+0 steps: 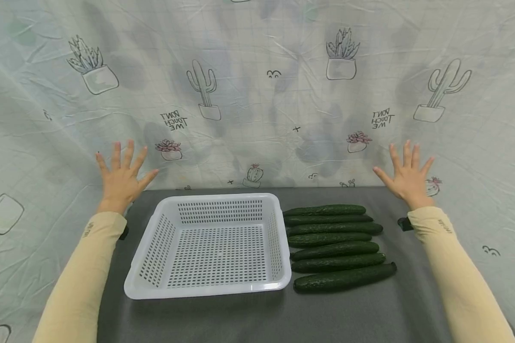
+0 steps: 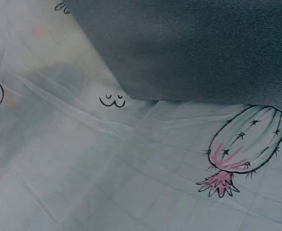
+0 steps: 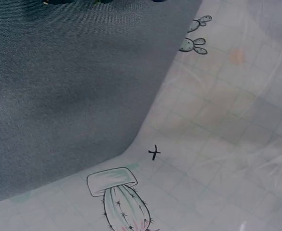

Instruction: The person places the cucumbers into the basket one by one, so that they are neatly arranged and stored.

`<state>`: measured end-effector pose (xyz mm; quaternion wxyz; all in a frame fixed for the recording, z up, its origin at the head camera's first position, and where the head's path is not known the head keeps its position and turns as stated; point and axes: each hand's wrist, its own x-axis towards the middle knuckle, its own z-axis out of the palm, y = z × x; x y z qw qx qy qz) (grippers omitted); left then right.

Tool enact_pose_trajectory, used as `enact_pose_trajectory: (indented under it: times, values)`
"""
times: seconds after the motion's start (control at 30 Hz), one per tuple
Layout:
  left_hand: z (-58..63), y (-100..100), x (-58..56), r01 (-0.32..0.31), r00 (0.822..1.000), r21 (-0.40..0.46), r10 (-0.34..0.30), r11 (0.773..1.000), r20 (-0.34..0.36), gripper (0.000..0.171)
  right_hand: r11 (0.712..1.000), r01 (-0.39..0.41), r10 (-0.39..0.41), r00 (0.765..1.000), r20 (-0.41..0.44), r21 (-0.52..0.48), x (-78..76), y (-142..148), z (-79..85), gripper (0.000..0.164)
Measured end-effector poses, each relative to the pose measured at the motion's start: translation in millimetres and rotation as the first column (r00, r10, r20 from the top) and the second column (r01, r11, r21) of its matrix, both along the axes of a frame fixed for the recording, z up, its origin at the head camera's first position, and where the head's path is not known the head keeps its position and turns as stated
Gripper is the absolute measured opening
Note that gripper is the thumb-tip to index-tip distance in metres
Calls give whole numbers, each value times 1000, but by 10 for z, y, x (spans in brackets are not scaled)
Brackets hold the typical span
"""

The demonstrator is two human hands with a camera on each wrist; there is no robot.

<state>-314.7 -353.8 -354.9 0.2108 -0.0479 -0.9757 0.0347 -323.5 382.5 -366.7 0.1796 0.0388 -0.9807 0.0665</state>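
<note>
Both hands are raised with fingers spread and hold nothing. In the head view the left hand [image 1: 121, 183] is above the table's far left corner, up and left of a white plastic basket [image 1: 221, 286]. The right hand [image 1: 407, 181] is above the far right corner, beyond several dark green cucumbers [image 1: 334, 252]. These lie side by side in a stack of rows, right of the basket, their left ends close to its rim. Inside the basket only its slotted floor shows. Neither wrist view shows a hand; the right one catches only dark cucumber tips [image 3: 102, 1] at its top edge.
A dark grey cloth-covered table [image 1: 206, 319] carries the basket and cucumbers. Behind and beside it hangs a pale curtain [image 1: 257, 95] printed with potted cacti. Cream sleeves [image 1: 79, 281] cover both forearms, and a dark wrist device [image 1: 405, 224] shows beside the right cuff.
</note>
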Motion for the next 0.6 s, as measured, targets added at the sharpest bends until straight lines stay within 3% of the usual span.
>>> enact_pose_trajectory:
  times: [0.27, 0.6]
  values:
    - [61, 37, 14, 12, 1000, 10, -11, 1000, -14, 73, 1000, -8, 8, 1000, -22, -25, 14, 8, 8, 80]
    - [14, -22, 31, 0, 1000, 17, 0, 1000, -11, 73, 1000, -17, 17, 1000, -13, -21, 22, 19, 12, 80]
